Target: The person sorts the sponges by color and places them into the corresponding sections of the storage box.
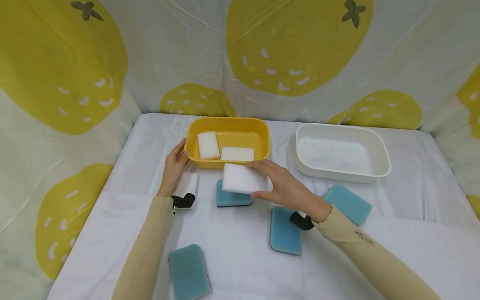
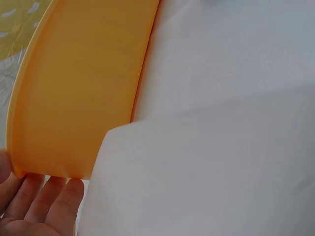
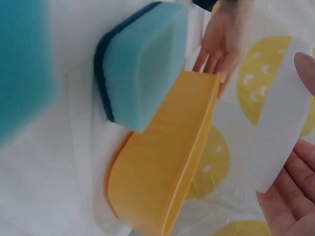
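My left hand holds the left end of a yellow plastic bin, its thumb by the rim and its fingers against the outer wall. Inside the bin lie two white sponges, one at the left and one near the front wall. Another white sponge is pinched by its right end in my right hand, just in front of the bin. It hangs over a blue sponge on the table. Beside my left wrist lies one more white sponge.
A white plastic bin stands to the right with nothing in it. Blue sponges lie below my right wrist, by the right forearm and at the front left. Lemon-print cloth hangs behind the white-covered table.
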`<state>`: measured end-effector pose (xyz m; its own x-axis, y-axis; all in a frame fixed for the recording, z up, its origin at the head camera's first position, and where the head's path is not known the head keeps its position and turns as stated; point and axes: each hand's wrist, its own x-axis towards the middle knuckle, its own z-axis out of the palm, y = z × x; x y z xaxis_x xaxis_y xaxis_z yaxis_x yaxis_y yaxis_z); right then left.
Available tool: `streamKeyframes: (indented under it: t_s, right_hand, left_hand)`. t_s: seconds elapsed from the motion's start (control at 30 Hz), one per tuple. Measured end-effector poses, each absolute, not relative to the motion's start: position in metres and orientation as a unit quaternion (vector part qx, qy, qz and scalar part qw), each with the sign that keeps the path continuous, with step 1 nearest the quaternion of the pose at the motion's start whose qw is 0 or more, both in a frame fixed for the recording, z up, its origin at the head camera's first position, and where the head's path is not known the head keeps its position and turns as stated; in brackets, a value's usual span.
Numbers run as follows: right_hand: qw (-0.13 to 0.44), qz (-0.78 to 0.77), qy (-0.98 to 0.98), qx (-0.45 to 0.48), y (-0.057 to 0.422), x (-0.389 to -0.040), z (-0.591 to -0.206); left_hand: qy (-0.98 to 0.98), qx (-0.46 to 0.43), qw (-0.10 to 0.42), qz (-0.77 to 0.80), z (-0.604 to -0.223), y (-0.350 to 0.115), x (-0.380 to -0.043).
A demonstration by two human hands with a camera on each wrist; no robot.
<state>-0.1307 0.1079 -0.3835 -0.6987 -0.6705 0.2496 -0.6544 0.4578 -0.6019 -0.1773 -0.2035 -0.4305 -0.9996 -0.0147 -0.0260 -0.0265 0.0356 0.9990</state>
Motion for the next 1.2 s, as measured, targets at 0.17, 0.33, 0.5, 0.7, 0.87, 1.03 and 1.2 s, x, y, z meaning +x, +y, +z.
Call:
streamKeyframes:
  t_s: [0.17,0.33,0.5,0.7,0.87,1.03,1.2]
  right_hand:
    - [-0.016,-0.349,0.849,-0.396,0.107,-0.145,-0.38]
    - [-0.038,-0.353,0.843,-0.404,0.103,-0.159,-0.376]
    - [-0.049,-0.347,0.847,-0.401,0.1,-0.172,-0.373]
    - [-0.042,-0.335,0.858,-0.388,0.096,-0.187,-0.37]
    - [-0.025,-0.332,0.865,-0.374,0.093,-0.2,-0.37]
    - [-0.013,-0.32,0.876,-0.361,0.091,-0.213,-0.374]
    - [0.0,-0.316,0.882,-0.35,0.088,-0.221,-0.379]
  left_hand:
    - [0.721,-0.016,0.001,0.693,-0.431,-0.203,-0.178]
    - [0.72,-0.016,-0.004,0.694,-0.446,-0.207,-0.185]
    - [0.727,-0.014,-0.012,0.686,-0.456,-0.209,-0.188]
    - [0.729,-0.013,-0.017,0.684,-0.458,-0.209,-0.189]
    - [0.731,-0.013,-0.015,0.682,-0.458,-0.21,-0.189]
    - [0.723,-0.014,-0.006,0.691,-0.449,-0.208,-0.186]
    - [0.714,-0.015,0.0,0.7,-0.436,-0.205,-0.181]
